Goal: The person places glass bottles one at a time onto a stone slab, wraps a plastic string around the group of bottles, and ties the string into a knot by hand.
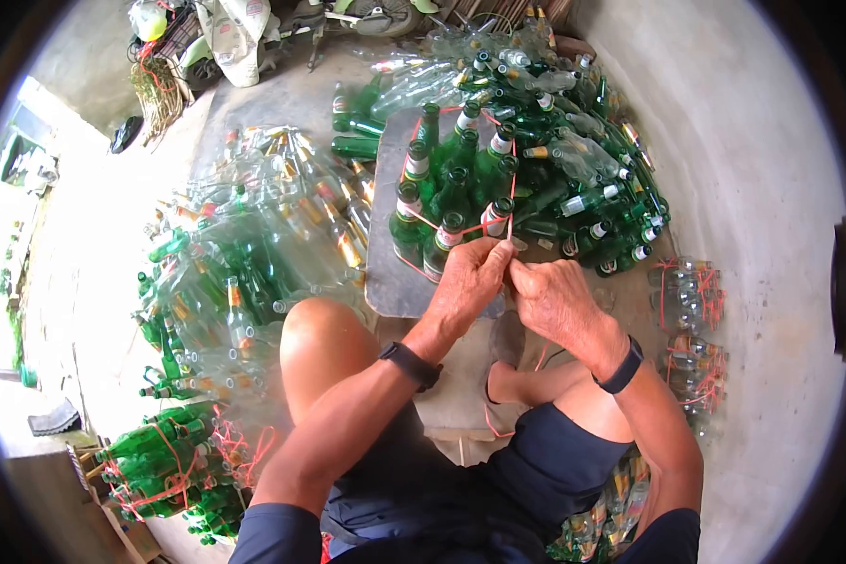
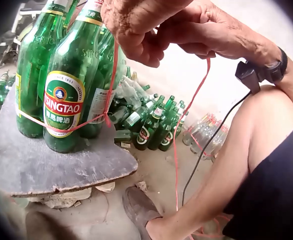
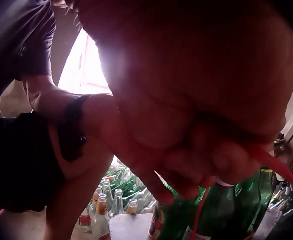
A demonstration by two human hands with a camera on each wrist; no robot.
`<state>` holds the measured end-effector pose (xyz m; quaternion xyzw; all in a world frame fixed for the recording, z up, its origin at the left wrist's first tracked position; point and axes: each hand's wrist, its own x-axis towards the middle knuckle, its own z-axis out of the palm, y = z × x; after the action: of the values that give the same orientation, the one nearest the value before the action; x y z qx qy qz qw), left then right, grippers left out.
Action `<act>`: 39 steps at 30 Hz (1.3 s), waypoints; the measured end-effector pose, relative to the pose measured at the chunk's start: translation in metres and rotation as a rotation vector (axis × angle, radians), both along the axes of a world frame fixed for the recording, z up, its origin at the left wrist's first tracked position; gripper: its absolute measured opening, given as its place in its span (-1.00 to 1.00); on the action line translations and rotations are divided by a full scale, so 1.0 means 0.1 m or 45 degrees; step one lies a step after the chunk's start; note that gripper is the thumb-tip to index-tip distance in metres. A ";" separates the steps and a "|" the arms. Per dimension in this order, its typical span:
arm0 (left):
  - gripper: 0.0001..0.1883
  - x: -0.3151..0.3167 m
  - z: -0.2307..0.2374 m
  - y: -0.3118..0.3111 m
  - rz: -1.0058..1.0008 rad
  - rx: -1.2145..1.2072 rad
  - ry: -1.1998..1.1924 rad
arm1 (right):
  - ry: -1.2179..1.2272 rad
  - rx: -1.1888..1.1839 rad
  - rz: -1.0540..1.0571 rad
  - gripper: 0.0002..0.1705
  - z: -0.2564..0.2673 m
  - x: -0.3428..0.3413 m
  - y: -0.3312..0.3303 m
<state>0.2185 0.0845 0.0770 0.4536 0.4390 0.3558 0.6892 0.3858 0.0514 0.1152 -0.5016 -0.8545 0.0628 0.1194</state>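
Observation:
Several green bottles [image 1: 454, 193] stand upright in a cluster on a dark board [image 1: 385, 273], with red twine [image 1: 423, 218] around their necks and, in the left wrist view, more twine [image 2: 61, 131] around their lower bodies. My left hand [image 1: 468, 280] pinches the twine at the near side of the cluster, just below the front bottle necks. Touching it at the fingertips, my right hand [image 1: 562, 299] has its fingers curled round the twine. From the right hand [image 2: 221, 32] a red strand [image 2: 179, 130] hangs to the floor. The right wrist view is dark and blurred at the fingers.
Loose bottles [image 1: 282, 249] lie heaped to the left, and a green and clear pile [image 1: 583, 150] lies behind and right. Tied bundles sit at lower left [image 1: 155, 465] and by the right wall [image 1: 691, 296]. My knees flank the board's near edge. A black cable [image 2: 206, 152] hangs from the right wrist.

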 end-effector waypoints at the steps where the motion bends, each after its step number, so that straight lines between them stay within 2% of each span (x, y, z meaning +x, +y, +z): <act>1: -0.67 0.01 -0.04 0.01 -0.006 0.054 0.017 | 0.008 0.008 0.008 -0.95 0.04 -0.01 -0.01; 4: -0.68 0.04 -0.11 0.01 0.001 0.094 -0.024 | 0.017 0.006 0.009 -0.96 0.10 -0.02 -0.04; 6: -0.68 0.05 -0.11 0.01 0.043 0.017 -0.161 | 0.019 -0.006 0.004 -0.96 0.09 -0.02 -0.06; 10: -0.67 -0.01 0.00 -0.02 0.043 -0.028 -0.170 | 0.026 -0.057 0.056 -0.95 0.13 -0.01 -0.08; 12: -0.68 -0.01 0.06 -0.06 0.142 0.002 -0.155 | 0.007 -0.091 0.055 -0.94 0.15 -0.03 -0.08; 14: -0.68 -0.02 0.04 -0.04 0.178 -0.002 -0.116 | 0.046 -0.111 0.122 -0.91 0.13 -0.04 -0.09; 17: -0.72 -0.12 -0.01 0.00 0.096 0.142 0.090 | 0.131 -0.132 0.113 -0.84 0.04 -0.08 -0.12; 18: -0.74 -0.10 -0.08 -0.01 0.116 0.054 -0.085 | 0.094 -0.174 0.105 -0.84 0.05 -0.09 -0.12; 21: -0.78 -0.11 0.08 -0.05 0.130 0.020 -0.027 | 0.092 -0.175 0.033 -0.86 -0.07 -0.18 -0.16; 23: -0.79 -0.16 0.03 -0.03 0.103 0.029 0.031 | 0.091 -0.170 -0.004 -0.86 -0.12 -0.20 -0.19; 26: -0.78 -0.17 0.05 -0.04 0.115 0.058 0.140 | 0.117 -0.243 0.011 -0.76 -0.11 -0.19 -0.26; 28: -0.75 -0.20 0.08 -0.06 0.122 0.135 0.242 | 0.211 -0.131 0.007 -0.70 -0.09 -0.19 -0.33; 29: -0.75 -0.22 0.03 -0.05 0.106 0.138 0.241 | 0.149 -0.143 -0.007 -0.68 -0.12 -0.18 -0.34; 31: -0.72 -0.22 -0.06 -0.04 0.174 0.401 0.360 | 0.141 -0.097 -0.001 -0.70 -0.12 -0.16 -0.34; 34: -0.73 -0.24 0.08 -0.08 0.175 0.290 0.337 | 0.150 -0.006 -0.009 -0.76 -0.15 -0.14 -0.33; 36: -0.72 -0.22 0.05 -0.08 0.176 0.377 0.293 | 0.170 0.043 -0.035 -0.79 -0.18 -0.15 -0.31; 39: -0.70 -0.19 0.04 -0.07 0.268 0.565 0.484 | 0.171 0.092 -0.092 -0.89 -0.22 -0.18 -0.26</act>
<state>0.1990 0.0771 0.0808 0.6035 0.5162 0.4211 0.4381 0.3677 0.0254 0.0933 -0.5222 -0.8276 0.0609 0.1965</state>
